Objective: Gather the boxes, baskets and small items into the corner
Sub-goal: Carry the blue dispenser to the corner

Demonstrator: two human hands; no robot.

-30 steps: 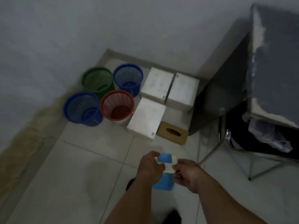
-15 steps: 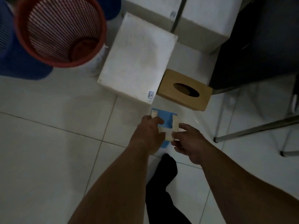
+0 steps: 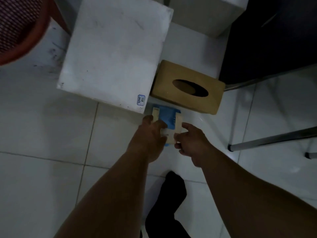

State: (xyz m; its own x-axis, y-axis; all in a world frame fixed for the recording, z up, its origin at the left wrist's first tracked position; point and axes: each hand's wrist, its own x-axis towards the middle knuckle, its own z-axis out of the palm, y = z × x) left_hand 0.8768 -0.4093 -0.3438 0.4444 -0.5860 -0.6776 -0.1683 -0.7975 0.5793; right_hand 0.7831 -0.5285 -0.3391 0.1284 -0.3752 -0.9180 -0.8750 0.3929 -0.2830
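Observation:
A small blue and cream box (image 3: pixel 167 118) lies low over the white floor tiles, just in front of a large white box (image 3: pixel 115 54) and a brown tissue box (image 3: pixel 187 86). My left hand (image 3: pixel 151 134) grips its left side and near end. My right hand (image 3: pixel 190 141) pinches its right near corner. The near part of the small box is hidden by my fingers. Whether it rests on the floor is not clear. A red basket (image 3: pixel 18 26) shows at the top left.
Another white box (image 3: pixel 204 16) stands behind the tissue box. A dark cabinet (image 3: pixel 274 36) and metal legs (image 3: pixel 274 140) are on the right. My dark foot (image 3: pixel 171 194) is on the tiles below my hands.
I have bent lower and closer to the floor. Both hands have carried the small blue box forward and down until it sits just before the white box and tissue box.

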